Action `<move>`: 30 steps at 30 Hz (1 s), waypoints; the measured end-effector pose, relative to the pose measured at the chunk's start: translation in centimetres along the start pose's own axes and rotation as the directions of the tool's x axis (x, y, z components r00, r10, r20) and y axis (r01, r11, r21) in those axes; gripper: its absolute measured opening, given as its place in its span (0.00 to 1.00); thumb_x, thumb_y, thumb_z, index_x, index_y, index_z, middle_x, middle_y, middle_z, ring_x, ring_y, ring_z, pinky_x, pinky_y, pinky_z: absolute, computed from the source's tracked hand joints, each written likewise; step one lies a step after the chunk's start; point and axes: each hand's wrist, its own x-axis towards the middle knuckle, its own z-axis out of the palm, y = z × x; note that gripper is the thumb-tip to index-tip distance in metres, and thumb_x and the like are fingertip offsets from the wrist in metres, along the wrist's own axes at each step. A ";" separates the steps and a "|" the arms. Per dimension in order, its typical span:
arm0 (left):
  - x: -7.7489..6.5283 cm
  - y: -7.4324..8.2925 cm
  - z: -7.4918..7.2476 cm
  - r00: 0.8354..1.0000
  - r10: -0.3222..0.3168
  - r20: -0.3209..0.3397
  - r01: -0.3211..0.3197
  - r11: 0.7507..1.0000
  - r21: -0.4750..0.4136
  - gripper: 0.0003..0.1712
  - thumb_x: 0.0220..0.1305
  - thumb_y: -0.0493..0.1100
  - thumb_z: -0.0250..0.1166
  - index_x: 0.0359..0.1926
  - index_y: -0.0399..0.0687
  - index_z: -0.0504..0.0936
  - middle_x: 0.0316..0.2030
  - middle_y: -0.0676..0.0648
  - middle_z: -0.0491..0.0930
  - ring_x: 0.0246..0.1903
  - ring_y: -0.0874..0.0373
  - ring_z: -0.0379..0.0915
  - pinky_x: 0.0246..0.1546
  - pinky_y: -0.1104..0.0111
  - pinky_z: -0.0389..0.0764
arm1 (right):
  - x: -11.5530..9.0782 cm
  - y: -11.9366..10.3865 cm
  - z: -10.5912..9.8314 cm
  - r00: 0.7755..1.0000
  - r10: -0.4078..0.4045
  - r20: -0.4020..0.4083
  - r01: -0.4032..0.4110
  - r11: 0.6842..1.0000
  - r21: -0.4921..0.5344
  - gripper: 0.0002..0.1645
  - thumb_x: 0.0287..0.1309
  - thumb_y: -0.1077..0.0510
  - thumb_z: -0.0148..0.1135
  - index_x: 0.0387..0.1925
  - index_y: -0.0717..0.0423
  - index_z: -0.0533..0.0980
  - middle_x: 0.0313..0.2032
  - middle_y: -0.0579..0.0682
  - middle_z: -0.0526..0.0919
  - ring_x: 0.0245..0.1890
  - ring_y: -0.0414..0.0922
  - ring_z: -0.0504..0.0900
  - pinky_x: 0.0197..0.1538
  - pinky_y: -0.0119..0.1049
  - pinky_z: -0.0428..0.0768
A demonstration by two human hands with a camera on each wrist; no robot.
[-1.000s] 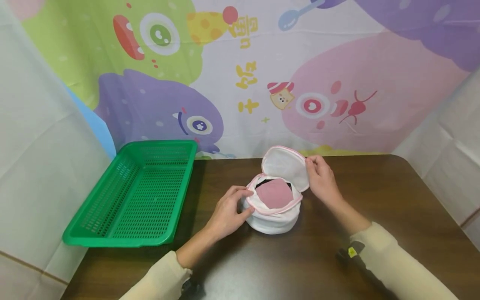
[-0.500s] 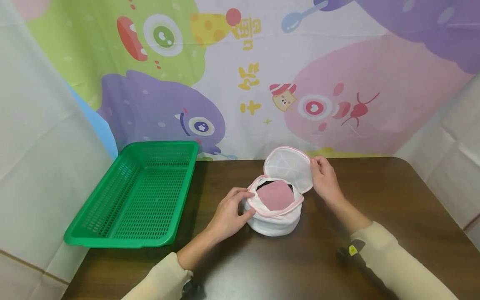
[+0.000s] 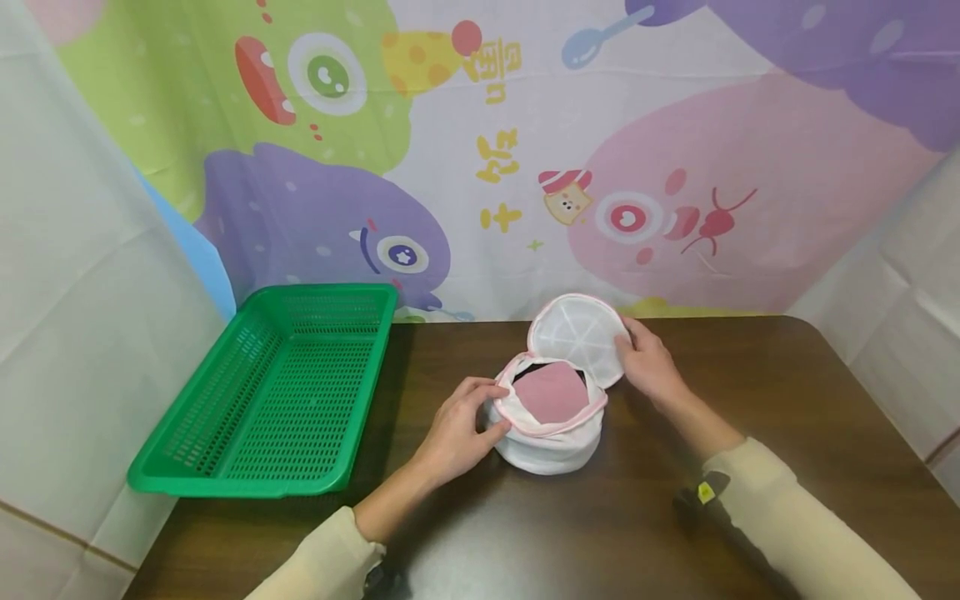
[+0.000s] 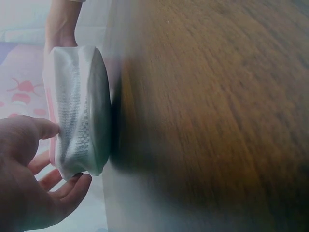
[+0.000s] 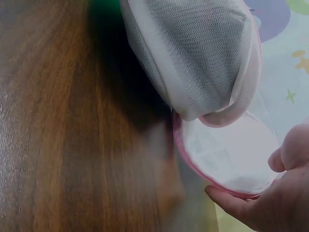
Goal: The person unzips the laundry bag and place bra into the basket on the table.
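A round white mesh laundry bag with pink zip edging stands on the table, its lid folded back behind the opening. Inside, pink folded fabric fills the mouth, and something black shows beside it. My left hand holds the bag's left side, thumb and fingers spread around the rim. In the left wrist view, fingertips curl against the mesh wall. My right hand pinches the lid's right edge; in the right wrist view the thumb lies over the lid and a finger under its pink border.
A green perforated plastic basket stands at the left of the brown wooden table. A cartoon-printed cloth hangs right behind the table's back edge. Pale panels flank both sides.
The lid has tilted further back, so its inner face shows more fully. My right hand has shifted its fingers on the lid's edge. The left hand keeps its hold on the bag.
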 end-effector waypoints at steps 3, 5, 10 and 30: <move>0.0 0.0 0.0 1.000 0.000 0.001 0.000 1.000 0.001 0.22 0.70 0.37 0.77 0.63 0.40 0.87 0.67 0.38 0.82 0.69 0.39 0.82 0.75 0.43 0.83 | 0.9 1.7 0.4 0.999 0.027 0.022 -0.026 0.999 -0.037 0.44 0.87 0.41 0.50 0.92 0.53 0.53 0.87 0.64 0.65 0.85 0.62 0.67 0.88 0.58 0.66; 0.0 0.0 0.0 1.000 0.001 0.001 -0.001 1.000 0.001 0.22 0.70 0.37 0.77 0.63 0.40 0.87 0.67 0.38 0.82 0.69 0.39 0.82 0.74 0.43 0.83 | 0.2 0.8 0.4 0.995 0.070 0.077 -0.068 0.997 -0.030 0.47 0.88 0.43 0.48 0.93 0.54 0.44 0.90 0.65 0.54 0.87 0.65 0.62 0.88 0.61 0.67; 0.0 0.0 0.0 1.000 0.004 0.000 -0.004 1.000 0.002 0.22 0.70 0.36 0.77 0.63 0.39 0.87 0.67 0.37 0.82 0.68 0.39 0.82 0.74 0.43 0.83 | -2.2 -2.7 0.1 0.972 0.137 0.190 -0.151 0.987 0.062 0.48 0.89 0.53 0.44 0.91 0.61 0.31 0.90 0.73 0.45 0.81 0.68 0.71 0.74 0.57 0.86; 0.4 0.1 -0.4 1.000 0.028 -0.010 -0.029 0.999 -0.015 0.20 0.72 0.38 0.73 0.63 0.41 0.89 0.66 0.37 0.85 0.68 0.38 0.83 0.74 0.42 0.83 | -3.6 -4.4 0.0 0.993 0.064 0.102 -0.063 0.998 -0.015 0.34 0.87 0.55 0.52 0.85 0.64 0.64 0.76 0.73 0.75 0.71 0.66 0.83 0.65 0.49 0.90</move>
